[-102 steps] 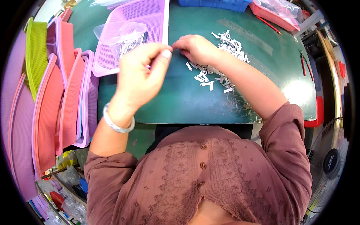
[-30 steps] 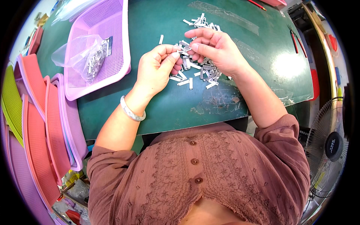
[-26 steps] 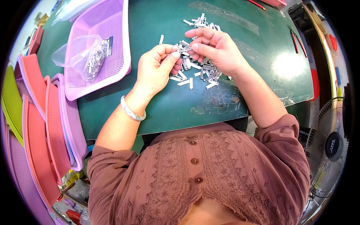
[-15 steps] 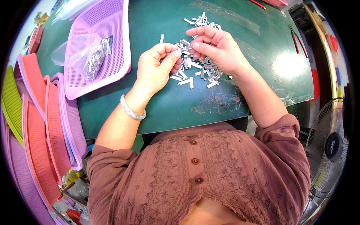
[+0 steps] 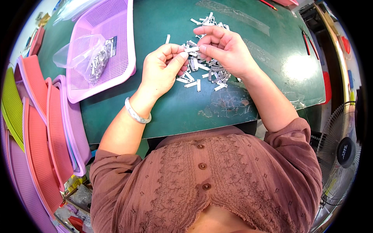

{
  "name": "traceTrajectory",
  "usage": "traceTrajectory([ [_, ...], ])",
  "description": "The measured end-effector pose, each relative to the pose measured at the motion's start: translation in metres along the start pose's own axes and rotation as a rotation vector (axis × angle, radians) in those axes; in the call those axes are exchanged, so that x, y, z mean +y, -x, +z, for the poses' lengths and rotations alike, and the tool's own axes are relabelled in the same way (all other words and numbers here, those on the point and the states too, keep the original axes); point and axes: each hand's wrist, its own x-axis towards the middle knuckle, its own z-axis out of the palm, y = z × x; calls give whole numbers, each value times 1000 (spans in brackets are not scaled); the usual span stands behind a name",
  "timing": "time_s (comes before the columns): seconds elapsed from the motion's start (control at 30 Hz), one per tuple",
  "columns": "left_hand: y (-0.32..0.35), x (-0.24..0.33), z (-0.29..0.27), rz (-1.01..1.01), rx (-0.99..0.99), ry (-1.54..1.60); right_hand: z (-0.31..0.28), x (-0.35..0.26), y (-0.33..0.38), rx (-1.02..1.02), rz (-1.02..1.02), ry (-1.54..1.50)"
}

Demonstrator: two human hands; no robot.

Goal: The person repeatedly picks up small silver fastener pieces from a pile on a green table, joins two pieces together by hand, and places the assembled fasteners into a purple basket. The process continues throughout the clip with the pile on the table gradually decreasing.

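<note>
Between my hands is a small flat silver-white metal piece (image 5: 191,49), its broad pale face showing. My left hand (image 5: 162,66) pinches its left end between thumb and forefinger. The thumb of my right hand (image 5: 229,52) meets the other end, with that hand's fingers curled above and behind it. Just beneath lies a loose pile of similar small metal pieces (image 5: 215,73), partly covered by my fingers. A second cluster of these pieces (image 5: 210,20) is farther back, and a single piece (image 5: 168,39) lies apart on the left.
A lilac perforated basket (image 5: 126,66) on the green table (image 5: 163,116) holds a clear plastic bag (image 5: 95,64) of metal pieces. Stacked pink, purple and green baskets (image 5: 40,128) stand at left. Red-handled pliers (image 5: 307,43) lie at right, near a fan (image 5: 338,155).
The small metal piece between my fingers has turned, so its broad pale face now shows. My hands have barely shifted, and the pile looks the same.
</note>
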Motion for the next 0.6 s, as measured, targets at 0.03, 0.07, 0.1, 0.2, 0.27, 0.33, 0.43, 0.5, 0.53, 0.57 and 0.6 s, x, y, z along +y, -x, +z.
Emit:
traceTrajectory([
  [0.03,0,0,0,-1,-1,0,0,1,0,-2,-13,-12],
  [0.07,0,1,1,-3,-2,-1,0,1,0,-3,-25,-4],
  [0.1,0,2,1,-13,-2,5,1,0,0,-5,-37,3],
  [0.2,0,2,1,-28,2,27,1,-2,1,-2,-49,67],
  [0.27,0,0,0,-19,7,48,1,-1,1,-4,-60,93],
  [0.33,0,0,0,-11,5,62,0,2,0,-13,-83,90],
  [0.43,0,-1,1,6,4,68,0,5,0,-20,-129,66],
  [0.5,0,-1,1,18,3,68,0,5,0,-18,-139,64],
  [0.53,0,-1,1,22,1,69,1,5,0,-17,-144,63],
  [0.57,0,-1,1,25,-1,70,0,5,0,-20,-146,67],
  [0.6,0,-1,2,27,8,83,0,5,0,-23,-147,70],
])
